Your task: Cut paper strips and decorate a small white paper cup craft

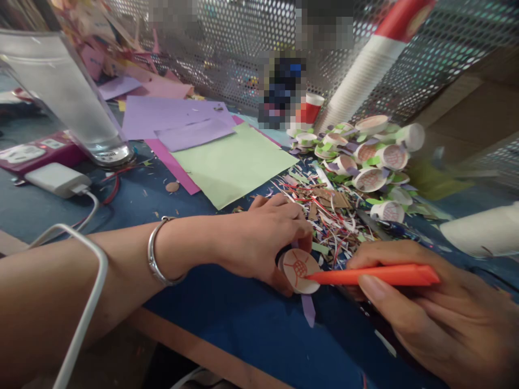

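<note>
One small cup piece (313, 262), near the paper scraps (326, 208) on the surface (247, 319), is clamped in the grip of the left hand (270, 243), seemingly to keep its drawn face steady for the orange pen (385, 274) pinched by the right hand (430, 308).

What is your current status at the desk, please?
Left hand holding small paper cup; right hand holding orange marker, tip at the cup's patterned face. Paper scraps heaped just beyond the cup.
</note>
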The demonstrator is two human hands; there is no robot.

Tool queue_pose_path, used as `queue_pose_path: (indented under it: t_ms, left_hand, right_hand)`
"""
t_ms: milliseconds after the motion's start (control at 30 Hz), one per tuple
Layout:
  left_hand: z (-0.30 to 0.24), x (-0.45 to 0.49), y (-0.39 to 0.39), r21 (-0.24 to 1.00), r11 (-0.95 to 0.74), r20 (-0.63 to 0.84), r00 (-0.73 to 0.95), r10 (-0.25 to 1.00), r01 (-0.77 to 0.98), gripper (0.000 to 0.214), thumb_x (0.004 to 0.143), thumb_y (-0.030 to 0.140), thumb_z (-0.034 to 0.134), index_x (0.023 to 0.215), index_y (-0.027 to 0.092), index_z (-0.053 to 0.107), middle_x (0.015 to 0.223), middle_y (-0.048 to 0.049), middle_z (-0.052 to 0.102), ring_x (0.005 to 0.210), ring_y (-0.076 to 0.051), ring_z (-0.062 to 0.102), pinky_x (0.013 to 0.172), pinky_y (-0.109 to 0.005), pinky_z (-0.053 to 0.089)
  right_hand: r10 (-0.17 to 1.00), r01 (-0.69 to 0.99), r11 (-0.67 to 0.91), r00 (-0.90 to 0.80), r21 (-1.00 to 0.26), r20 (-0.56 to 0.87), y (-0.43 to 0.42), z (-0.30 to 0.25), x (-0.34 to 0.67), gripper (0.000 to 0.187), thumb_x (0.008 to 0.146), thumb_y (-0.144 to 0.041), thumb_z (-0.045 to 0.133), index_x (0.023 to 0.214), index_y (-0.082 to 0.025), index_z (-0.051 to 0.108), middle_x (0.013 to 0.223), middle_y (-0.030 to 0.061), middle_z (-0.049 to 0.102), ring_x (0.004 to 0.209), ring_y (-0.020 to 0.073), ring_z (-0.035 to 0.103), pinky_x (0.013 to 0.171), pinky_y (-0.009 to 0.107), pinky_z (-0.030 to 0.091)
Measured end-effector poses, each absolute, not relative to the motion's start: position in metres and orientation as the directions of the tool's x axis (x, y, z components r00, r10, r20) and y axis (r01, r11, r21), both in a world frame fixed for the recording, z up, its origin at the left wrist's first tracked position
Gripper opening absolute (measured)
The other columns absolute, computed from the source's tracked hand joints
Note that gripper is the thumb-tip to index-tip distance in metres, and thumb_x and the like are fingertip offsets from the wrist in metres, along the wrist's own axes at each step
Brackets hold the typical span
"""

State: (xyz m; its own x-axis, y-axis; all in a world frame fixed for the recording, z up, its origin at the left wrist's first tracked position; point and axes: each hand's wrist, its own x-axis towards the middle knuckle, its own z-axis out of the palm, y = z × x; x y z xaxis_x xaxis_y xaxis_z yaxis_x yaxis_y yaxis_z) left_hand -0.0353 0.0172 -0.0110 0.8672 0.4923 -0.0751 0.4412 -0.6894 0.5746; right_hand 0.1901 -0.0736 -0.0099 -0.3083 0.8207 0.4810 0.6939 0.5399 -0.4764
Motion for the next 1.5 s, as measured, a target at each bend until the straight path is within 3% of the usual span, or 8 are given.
queue_pose_path:
  t_ms: [267,367,700,933,1100,1333,1500]
  left_hand:
    - [-0.011,-0.035,0.017,0.577,-0.695,-0.073,0.875,0.479,0.429,0.052,0.073,0.049,0.085,0.114,0.022,0.066,0.128,-0.0077,0.057,0.126,-0.031,0.042,0.102,-0.044,0.032]
    - [-0.011,-0.035,0.017,0.572,-0.697,-0.071,0.873,0.483,0.432,0.052,0.074,0.049,0.084,0.115,0.022,0.067,0.129,-0.0081,0.057,0.126,-0.032,0.042,0.102,-0.045,0.032]
    - [-0.012,-0.036,0.017,0.573,-0.694,-0.070,0.870,0.488,0.436,0.054,0.072,0.049,0.085,0.116,0.023,0.066,0.128,-0.0077,0.057,0.127,-0.032,0.042,0.104,-0.045,0.032]
    - [-0.010,-0.035,0.016,0.570,-0.692,-0.072,0.865,0.496,0.444,0.054,0.071,0.047,0.088,0.114,0.022,0.067,0.128,-0.0071,0.057,0.126,-0.031,0.042,0.105,-0.044,0.031]
    - [-0.010,-0.034,0.016,0.585,-0.679,-0.081,0.865,0.495,0.444,0.053,0.071,0.047,0.088,0.112,0.022,0.066,0.128,-0.0072,0.058,0.126,-0.031,0.043,0.106,-0.044,0.030]
    - [-0.011,-0.035,0.016,0.586,-0.680,-0.072,0.864,0.498,0.441,0.053,0.070,0.045,0.089,0.112,0.021,0.066,0.126,-0.0066,0.058,0.123,-0.031,0.044,0.104,-0.044,0.031]
    - [-0.012,-0.035,0.016,0.591,-0.687,-0.060,0.872,0.486,0.424,0.051,0.070,0.047,0.087,0.109,0.021,0.066,0.124,-0.0074,0.059,0.123,-0.032,0.044,0.104,-0.046,0.031]
  right_hand:
    - [0.823,0.690,0.527,-0.269,-0.496,0.499,-0.074,-0.009,0.191,0.017,0.093,-0.017,0.058,0.083,-0.029,0.065,0.071,-0.0069,0.068,0.055,0.0112,0.062,0.055,0.025,0.049]
    - [0.754,0.659,0.619,-0.347,-0.427,0.558,-0.069,-0.009,0.195,0.017,0.092,-0.013,0.059,0.088,-0.028,0.067,0.072,-0.0056,0.069,0.053,0.0117,0.064,0.049,0.023,0.048]
    - [0.770,0.754,0.573,-0.360,-0.322,0.527,-0.067,-0.011,0.197,0.009,0.095,-0.023,0.061,0.094,-0.030,0.065,0.078,-0.0084,0.072,0.061,0.0097,0.069,0.063,0.018,0.054]
    - [0.718,0.751,0.610,-0.388,-0.254,0.578,-0.066,-0.008,0.198,0.010,0.094,-0.021,0.060,0.088,-0.030,0.063,0.070,-0.0092,0.068,0.052,0.0090,0.065,0.058,0.019,0.051]
    - [0.712,0.754,0.605,-0.369,-0.255,0.597,-0.069,-0.008,0.198,0.009,0.093,-0.022,0.062,0.090,-0.029,0.065,0.070,-0.0074,0.069,0.050,0.0110,0.063,0.055,0.023,0.051]
    - [0.770,0.754,0.533,-0.244,-0.384,0.590,-0.075,-0.011,0.186,0.009,0.094,-0.020,0.064,0.095,-0.029,0.067,0.079,-0.0061,0.074,0.060,0.0122,0.067,0.064,0.024,0.054]
    - [0.744,0.760,0.576,-0.335,-0.302,0.578,-0.070,-0.013,0.189,0.007,0.096,-0.025,0.063,0.095,-0.029,0.068,0.078,-0.0066,0.075,0.057,0.0120,0.068,0.064,0.023,0.056]
